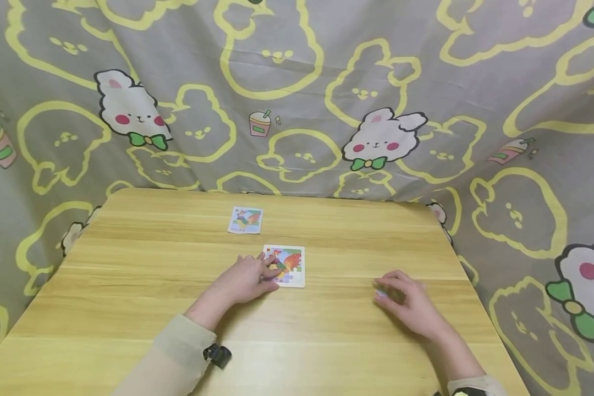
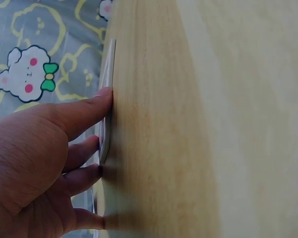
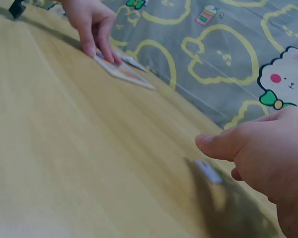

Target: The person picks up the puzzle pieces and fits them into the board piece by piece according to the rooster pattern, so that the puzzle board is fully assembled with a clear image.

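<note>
A rooster jigsaw puzzle (image 1: 297, 279) in a white-bordered tray lies flat near the middle of the wooden table. My left hand (image 1: 249, 279) rests at its left side, fingers spread over the picture and thumb by the near edge. The left wrist view shows the tray (image 2: 107, 130) edge-on beside that thumb. Off to the right, my right hand (image 1: 410, 301) hovers with thumb and fingers apart around a small pale puzzle piece (image 3: 208, 171). In the right wrist view the piece sits below the thumb (image 3: 221, 144), with a gap between them.
Beyond the tray, a small card (image 1: 246, 220) with a similar rooster picture lies on the wooden table (image 1: 326, 341). A grey curtain (image 1: 302, 66) printed with rabbits and yellow outlines hangs along the back and sides of the table.
</note>
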`<state>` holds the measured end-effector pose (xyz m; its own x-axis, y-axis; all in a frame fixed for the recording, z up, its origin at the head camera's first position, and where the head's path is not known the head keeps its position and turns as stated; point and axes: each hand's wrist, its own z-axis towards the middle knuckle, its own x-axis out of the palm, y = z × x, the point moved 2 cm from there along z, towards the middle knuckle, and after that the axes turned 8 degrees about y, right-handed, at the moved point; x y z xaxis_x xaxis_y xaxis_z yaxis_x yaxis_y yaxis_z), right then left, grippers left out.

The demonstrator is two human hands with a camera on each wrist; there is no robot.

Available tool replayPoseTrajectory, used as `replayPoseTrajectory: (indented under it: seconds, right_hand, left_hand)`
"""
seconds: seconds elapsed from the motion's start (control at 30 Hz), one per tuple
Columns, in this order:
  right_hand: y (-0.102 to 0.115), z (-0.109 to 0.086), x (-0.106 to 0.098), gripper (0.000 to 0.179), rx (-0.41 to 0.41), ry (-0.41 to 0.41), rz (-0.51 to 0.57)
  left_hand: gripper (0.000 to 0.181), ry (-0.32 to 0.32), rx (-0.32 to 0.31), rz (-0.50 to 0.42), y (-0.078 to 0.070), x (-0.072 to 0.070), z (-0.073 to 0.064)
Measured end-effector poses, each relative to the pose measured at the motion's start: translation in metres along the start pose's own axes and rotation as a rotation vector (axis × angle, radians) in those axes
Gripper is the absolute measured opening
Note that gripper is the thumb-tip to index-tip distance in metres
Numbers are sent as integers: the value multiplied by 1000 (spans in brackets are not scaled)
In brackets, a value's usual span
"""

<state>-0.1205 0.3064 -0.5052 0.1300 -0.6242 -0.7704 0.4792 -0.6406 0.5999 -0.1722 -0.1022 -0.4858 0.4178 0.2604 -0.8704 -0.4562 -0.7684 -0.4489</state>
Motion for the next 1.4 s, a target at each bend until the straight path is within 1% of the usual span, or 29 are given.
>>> replayPoseTrajectory:
  seconds: [0.1,0.23,0.4,0.47,0.6,0.7,0.8,0.93,1.0,1.13,1.23,1.4]
  right_hand:
    - [-5,-4,0,39,28,-3,-33]
    - [-9,-8,0,39,71,-3,-50]
    - [-10,-11,1,30,121,9,-40]
    - [-9,-11,1,26,127,21,-28]
    - [-8,-10,2,24,116,29,-18]
    - [-7,-10,4,26,105,21,-5]
    - [-7,-9,7,28,102,13,30]
    - [-7,-10,12,31,99,-14,46]
    - [-6,-10,14,33,90,-33,33]
    - [-4,-12,15,37,46,-69,-9]
    - [-3,-12,16,38,12,-76,-40]
    - [-2,-12,18,37,-10,-74,-66]
  left_hand:
    - [39,-5,2,-4,1,-1,-2]
    - [39,-8,-1,-7,1,-2,-4]
    - [39,-8,-3,-1,1,-3,-4]
    - [40,-8,-1,0,1,-3,-4]
    - [40,-11,5,7,2,-2,-3]
    - [40,-10,7,18,3,0,-2]
    - [40,-7,9,21,3,0,-2]
    - [41,-4,9,17,1,0,-2]
    - [41,-6,9,16,1,0,-2]
    - [42,-7,6,24,0,1,-2]
    - [42,-8,0,39,0,2,-3]
    - [42,-11,-16,64,0,5,-3]
